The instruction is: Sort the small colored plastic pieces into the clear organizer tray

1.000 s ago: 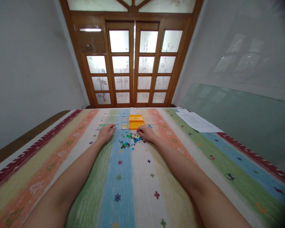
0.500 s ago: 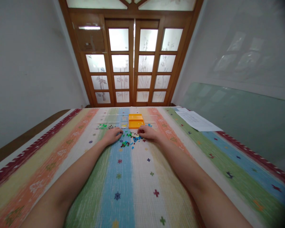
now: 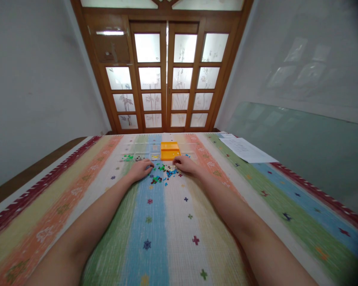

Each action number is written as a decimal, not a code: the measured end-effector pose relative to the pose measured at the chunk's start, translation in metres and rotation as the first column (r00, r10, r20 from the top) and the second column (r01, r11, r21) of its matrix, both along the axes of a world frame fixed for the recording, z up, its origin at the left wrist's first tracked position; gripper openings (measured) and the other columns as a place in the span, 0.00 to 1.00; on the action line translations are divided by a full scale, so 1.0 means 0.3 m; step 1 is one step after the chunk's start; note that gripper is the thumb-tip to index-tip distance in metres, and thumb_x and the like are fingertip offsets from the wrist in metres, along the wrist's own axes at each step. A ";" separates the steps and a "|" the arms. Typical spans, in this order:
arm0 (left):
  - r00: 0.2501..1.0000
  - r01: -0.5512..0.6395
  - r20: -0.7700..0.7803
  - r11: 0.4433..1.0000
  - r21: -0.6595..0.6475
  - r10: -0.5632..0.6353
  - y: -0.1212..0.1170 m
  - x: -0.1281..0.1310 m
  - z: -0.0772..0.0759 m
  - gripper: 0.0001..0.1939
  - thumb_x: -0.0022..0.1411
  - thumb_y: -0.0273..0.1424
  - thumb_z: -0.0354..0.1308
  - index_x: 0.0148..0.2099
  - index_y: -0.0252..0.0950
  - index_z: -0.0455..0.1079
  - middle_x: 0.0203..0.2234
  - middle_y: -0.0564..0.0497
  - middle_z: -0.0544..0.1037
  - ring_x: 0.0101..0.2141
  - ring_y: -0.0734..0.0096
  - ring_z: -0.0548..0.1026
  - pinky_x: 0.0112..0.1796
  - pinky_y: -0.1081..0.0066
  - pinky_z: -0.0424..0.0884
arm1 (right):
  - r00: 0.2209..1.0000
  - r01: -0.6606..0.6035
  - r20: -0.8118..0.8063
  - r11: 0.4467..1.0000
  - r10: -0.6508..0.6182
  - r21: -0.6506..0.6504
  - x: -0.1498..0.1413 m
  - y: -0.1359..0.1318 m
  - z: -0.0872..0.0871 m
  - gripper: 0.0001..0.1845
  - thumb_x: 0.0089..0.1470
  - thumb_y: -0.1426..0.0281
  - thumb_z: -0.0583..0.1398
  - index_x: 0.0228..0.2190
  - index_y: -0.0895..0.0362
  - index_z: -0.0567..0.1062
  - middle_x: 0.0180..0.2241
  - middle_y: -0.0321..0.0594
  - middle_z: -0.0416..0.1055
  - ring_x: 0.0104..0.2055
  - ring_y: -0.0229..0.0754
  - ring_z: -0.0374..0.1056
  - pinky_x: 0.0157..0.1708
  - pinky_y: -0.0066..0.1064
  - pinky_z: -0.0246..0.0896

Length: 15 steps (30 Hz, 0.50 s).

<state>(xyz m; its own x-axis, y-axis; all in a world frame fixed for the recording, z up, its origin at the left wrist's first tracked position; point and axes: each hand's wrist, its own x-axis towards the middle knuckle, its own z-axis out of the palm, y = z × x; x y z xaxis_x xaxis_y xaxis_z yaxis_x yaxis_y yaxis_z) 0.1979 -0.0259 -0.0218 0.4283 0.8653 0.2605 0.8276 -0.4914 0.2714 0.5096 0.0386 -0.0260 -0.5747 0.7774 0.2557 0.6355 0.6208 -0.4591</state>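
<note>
A loose pile of tiny coloured pieces (image 3: 171, 173), blue, green, dark and pale, lies on the striped cloth between my hands. At its left edge is my left hand (image 3: 141, 170), fingers bent and close together. My right hand (image 3: 185, 164) is at the pile's upper right, thumb and fingers pinched near the orange box. Anything held in either hand is too small to make out. Just beyond stands the open orange box (image 3: 170, 145), a few light bits in its near half. Left of it, clear compartment boxes (image 3: 155, 147) hold green, dark and yellow pieces.
Blue pieces (image 3: 187, 156) sit in a clear container right of the orange box, partly behind my right hand. White printed sheets (image 3: 247, 150) lie at the table's far right. Beyond the striped tablecloth (image 3: 158, 222) is a wooden glazed door (image 3: 167, 79), with walls at both sides.
My left hand has come right and nearer, from over the clear box with dark pieces to the pile's left edge. The right hand has stayed by the pile, shifting only slightly.
</note>
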 end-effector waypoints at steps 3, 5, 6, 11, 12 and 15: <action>1.000 0.006 0.008 1.000 -0.002 -0.006 -0.005 0.002 0.006 0.14 0.69 0.36 0.52 0.48 0.44 0.79 0.49 0.49 0.79 0.48 0.61 0.77 0.53 0.65 0.70 | 0.999 0.004 0.036 1.000 -0.003 -0.029 0.006 0.002 0.014 0.11 0.50 0.76 0.61 0.35 0.55 0.82 0.30 0.36 0.77 0.31 0.39 0.68 0.32 0.27 0.56; 1.000 -0.004 0.010 1.000 -0.012 0.004 -0.007 0.004 0.008 0.14 0.69 0.36 0.52 0.48 0.45 0.79 0.49 0.49 0.79 0.48 0.61 0.77 0.53 0.65 0.70 | 0.998 -0.021 0.056 0.999 0.023 -0.028 0.006 0.003 0.017 0.09 0.50 0.75 0.62 0.34 0.55 0.82 0.29 0.35 0.76 0.30 0.39 0.67 0.31 0.27 0.55; 1.000 -0.010 0.009 1.000 -0.018 0.011 -0.008 0.005 0.009 0.14 0.69 0.36 0.52 0.48 0.45 0.79 0.49 0.49 0.79 0.48 0.61 0.77 0.53 0.65 0.70 | 0.997 -0.033 0.063 0.999 0.035 -0.021 0.005 0.002 0.017 0.09 0.50 0.74 0.63 0.34 0.55 0.81 0.29 0.35 0.76 0.31 0.39 0.67 0.31 0.27 0.55; 1.000 -0.013 0.001 1.000 -0.024 0.013 -0.005 0.004 0.007 0.14 0.69 0.36 0.52 0.48 0.45 0.79 0.49 0.50 0.79 0.49 0.61 0.77 0.53 0.65 0.70 | 1.000 -0.028 -0.007 1.000 0.028 -0.002 0.010 -0.007 0.011 0.07 0.53 0.73 0.62 0.35 0.56 0.79 0.31 0.36 0.76 0.31 0.38 0.66 0.32 0.27 0.54; 1.000 -0.011 0.001 1.000 -0.021 0.011 -0.004 0.003 0.007 0.14 0.69 0.36 0.52 0.48 0.45 0.79 0.50 0.50 0.79 0.49 0.61 0.77 0.53 0.65 0.70 | 0.999 -0.012 -0.037 1.000 0.012 0.004 0.012 -0.008 0.009 0.06 0.54 0.72 0.61 0.36 0.56 0.79 0.31 0.36 0.75 0.31 0.38 0.66 0.32 0.27 0.54; 1.000 0.005 0.005 1.000 -0.005 -0.005 -0.001 0.000 0.004 0.14 0.69 0.36 0.52 0.48 0.45 0.79 0.49 0.50 0.79 0.48 0.61 0.77 0.53 0.65 0.70 | 0.988 0.058 -0.145 0.998 -0.054 0.028 0.013 -0.006 0.003 0.06 0.55 0.71 0.60 0.35 0.57 0.76 0.31 0.36 0.75 0.32 0.38 0.66 0.34 0.27 0.56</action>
<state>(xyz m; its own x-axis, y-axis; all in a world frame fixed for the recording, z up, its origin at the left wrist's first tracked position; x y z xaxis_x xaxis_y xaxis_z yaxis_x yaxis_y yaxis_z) 0.1978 -0.0262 -0.0206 0.4316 0.8643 0.2584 0.8236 -0.4944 0.2781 0.5136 0.0367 -0.0252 -0.4860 0.7973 0.3578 0.5985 0.6020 -0.5285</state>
